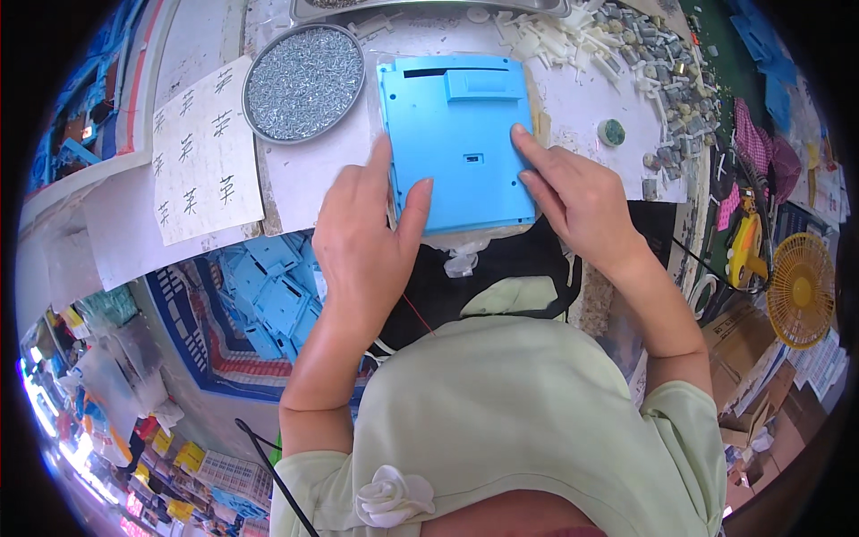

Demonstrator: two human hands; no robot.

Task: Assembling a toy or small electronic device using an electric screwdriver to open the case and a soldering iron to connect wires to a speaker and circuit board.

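Head view shows the blue housing (452, 192) at the worktop's (568, 107) near edge, with half-open left hand (362, 215) and right hand (586, 197) touching its sides; it seems light, stiff, slightly slippery, best held by both side edges.

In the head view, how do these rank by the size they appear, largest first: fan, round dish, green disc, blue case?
1. Blue case
2. Round dish
3. Fan
4. Green disc, clearly smallest
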